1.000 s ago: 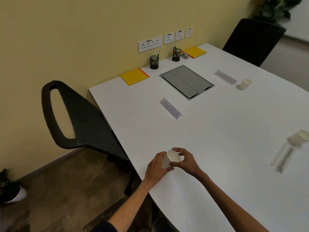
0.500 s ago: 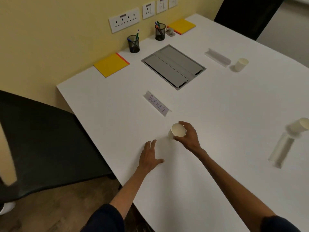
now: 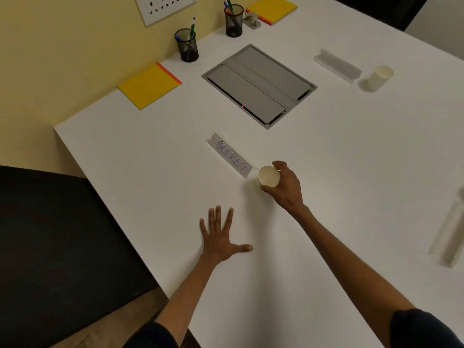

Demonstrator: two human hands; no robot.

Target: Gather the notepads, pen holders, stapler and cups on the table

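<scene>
Where the right grip curls thumb and fingers round the wall of a paper cup, the cup stands mouth up with its pale inside showing; whether its base touches the bench cannot be told.

Head view, itemised outward from that grip:
- Name plate, lettered "SOCKET": just beside the held cup, on its far left, tilted on its stand.
- Left grip: nearer the person and to the left, flat on the bench, fingers straight and spread, holding nothing.
- Grey hatch: set into the bench, well beyond the right grip.
- Second cup: far and to the right, upright, beside a clear plate stand.
- Another clear stand: well to the right, at the frame edge.
- Near pen holder: black mesh, far left of the hatch, containing a green-and-white pen and a blue one.
- Far pen holder: black mesh, further still, containing several coloured pens.
- Stapler: just beside the far holder.
- Near notepad: yellow with an orange edge, flat, left of the near holder.
- Far notepad: yellow, beyond the stapler.
- Wall sockets: on the yellow wall beyond.
- Black chair: left of the left grip, off the bench.
</scene>
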